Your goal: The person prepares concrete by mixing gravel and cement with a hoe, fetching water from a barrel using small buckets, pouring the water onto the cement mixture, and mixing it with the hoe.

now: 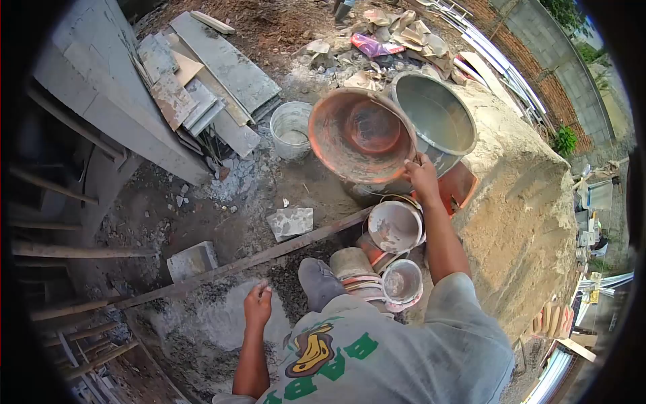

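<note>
Orange-red basin (370, 131) is overlapping the left edge of a grey water tub (468, 121), right hand (421, 176) is gripping the basin's rim, left hand (257, 308) is hanging half-curled, contents unclear.

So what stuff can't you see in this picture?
All in the head view:
Part of the drum: hidden by the basin in the right hand.
The basin's underside: turned away, so the basin itself hides it.
The person above the far boot: cut off by the top edge.
The wearer's second foot: out of sight, probably behind the shirt.
Anything in the left hand: too small to tell, with its fingers curled.
</note>
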`<state>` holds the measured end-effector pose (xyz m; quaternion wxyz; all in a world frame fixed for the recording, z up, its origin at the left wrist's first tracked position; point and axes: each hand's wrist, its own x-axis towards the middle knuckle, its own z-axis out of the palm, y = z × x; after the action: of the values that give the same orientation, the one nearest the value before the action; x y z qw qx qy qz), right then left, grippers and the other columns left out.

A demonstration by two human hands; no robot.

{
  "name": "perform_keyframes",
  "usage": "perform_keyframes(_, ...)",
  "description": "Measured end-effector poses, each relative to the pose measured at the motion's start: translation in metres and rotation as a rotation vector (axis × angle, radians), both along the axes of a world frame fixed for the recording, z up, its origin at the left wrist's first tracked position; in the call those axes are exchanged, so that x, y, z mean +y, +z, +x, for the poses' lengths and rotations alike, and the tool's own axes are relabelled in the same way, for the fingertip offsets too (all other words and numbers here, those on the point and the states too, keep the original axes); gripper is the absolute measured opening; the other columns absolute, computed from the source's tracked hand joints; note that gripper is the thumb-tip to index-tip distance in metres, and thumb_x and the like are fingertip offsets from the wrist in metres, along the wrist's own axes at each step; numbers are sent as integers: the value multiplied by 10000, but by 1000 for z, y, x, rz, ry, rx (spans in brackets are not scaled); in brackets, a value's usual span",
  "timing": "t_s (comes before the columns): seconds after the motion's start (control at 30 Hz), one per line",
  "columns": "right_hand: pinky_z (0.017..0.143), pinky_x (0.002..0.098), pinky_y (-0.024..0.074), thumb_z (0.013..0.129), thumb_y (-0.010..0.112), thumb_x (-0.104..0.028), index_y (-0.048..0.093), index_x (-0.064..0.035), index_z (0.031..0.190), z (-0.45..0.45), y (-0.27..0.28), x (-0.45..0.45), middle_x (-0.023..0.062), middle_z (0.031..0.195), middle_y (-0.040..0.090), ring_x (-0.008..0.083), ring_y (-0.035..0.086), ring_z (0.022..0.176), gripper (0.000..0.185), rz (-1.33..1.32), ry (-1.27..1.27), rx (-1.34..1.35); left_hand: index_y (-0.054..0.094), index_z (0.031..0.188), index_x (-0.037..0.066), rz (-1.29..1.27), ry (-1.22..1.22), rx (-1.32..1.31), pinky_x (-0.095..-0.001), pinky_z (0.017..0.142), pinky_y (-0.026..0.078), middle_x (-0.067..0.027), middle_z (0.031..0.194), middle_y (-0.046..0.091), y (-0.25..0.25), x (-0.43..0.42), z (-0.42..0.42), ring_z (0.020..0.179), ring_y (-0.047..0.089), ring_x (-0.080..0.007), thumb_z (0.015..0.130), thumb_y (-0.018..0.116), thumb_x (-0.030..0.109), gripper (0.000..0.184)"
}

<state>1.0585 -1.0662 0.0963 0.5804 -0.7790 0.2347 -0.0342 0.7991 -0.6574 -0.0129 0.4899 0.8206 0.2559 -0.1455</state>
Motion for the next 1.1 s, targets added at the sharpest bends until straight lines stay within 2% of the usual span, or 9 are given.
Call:
perform_keyframes(0.17, 469, 201, 484, 849, 539, -165, 553, 9, 1019, 58, 75, -100, 40, 729, 587, 89, 538, 538, 243, 214, -173, -138, 611, 1108, -13, 75, 81, -146, -330, 856, 457, -162, 1042, 648, 28, 4, 67, 979, 611, -234, 886, 553, 228, 333)
perform_keyframes(0.3, 390, 210, 401, 859, 523, -134, 562, 5, 912, 98, 111, -148, 39, 659, 550, 87, 437, 435, 154, 70, -273, -217, 614, 1101, -17, 141, 96, -42, -325, 853, 456, -158, 1048, 646, 21, 27, 68, 975, 608, -233, 889, 549, 226, 329)
perform_keyframes(0.37, 386, 219, 402, 847, 531, -138, 565, 33, 961, 118, 108, -185, 55, 659, 559, 83, 494, 456, 209, -71, -249, -177, 614, 1098, -24, 153, 132, -9, -319, 841, 461, -157, 1038, 647, 1, 34, 61, 954, 611, -221, 889, 548, 223, 330)
perform_keyframes(0.43, 485, 311, 485, 832, 534, -137, 568, 38, 994, 135, 103, -203, 112, 670, 589, 186, 601, 561, 240, -311, -286, -69, 618, 1086, -29, 98, 172, 30, -310, 821, 467, -150, 1006, 653, -12, 37, 56, 921, 615, -207, 886, 549, 224, 330)
perform_keyframes(0.53, 668, 420, 514, 822, 539, -148, 570, 21, 1002, 170, 76, -217, 197, 767, 626, 328, 638, 754, 249, -1100, -338, 104, 625, 1067, -34, 89, 184, 102, -301, 794, 472, -140, 958, 661, -30, 30, 53, 876, 618, -189, 880, 552, 224, 328)
perform_keyframes(0.63, 817, 480, 471, 822, 542, -165, 549, 2, 1015, 197, -1, -227, 254, 947, 610, 423, 590, 907, 255, -1382, -232, 56, 631, 1053, -35, 95, 137, 148, -296, 781, 474, -136, 928, 667, -44, 21, 52, 853, 621, -181, 873, 558, 230, 329)
perform_keyframes(0.67, 812, 470, 483, 814, 557, -172, 521, -6, 1039, 198, -25, -219, 245, 1075, 569, 418, 594, 921, 282, -1388, -214, 70, 633, 1049, -35, 96, 124, 154, -294, 779, 474, -135, 921, 669, -46, 19, 53, 849, 622, -180, 871, 560, 233, 330)
perform_keyframes(0.87, 808, 465, 496, 850, 536, -204, 502, -4, 1079, 215, -139, -171, 221, 1092, 562, 395, 602, 950, 306, -1404, 50, 125, 637, 1053, -12, 156, 165, 247, -309, 786, 479, -156, 946, 671, -52, 23, 34, 866, 637, -219, 865, 563, 259, 339)
perform_keyframes(1.1, 815, 460, 493, 895, 467, -343, 583, -3, 1015, 239, -134, -198, 204, 1013, 608, 376, 606, 964, 379, -1218, -27, 430, 648, 1022, 0, 227, 200, 292, -322, 752, 481, -152, 867, 668, -57, 33, 21, 810, 639, -228, 864, 545, 288, 345)
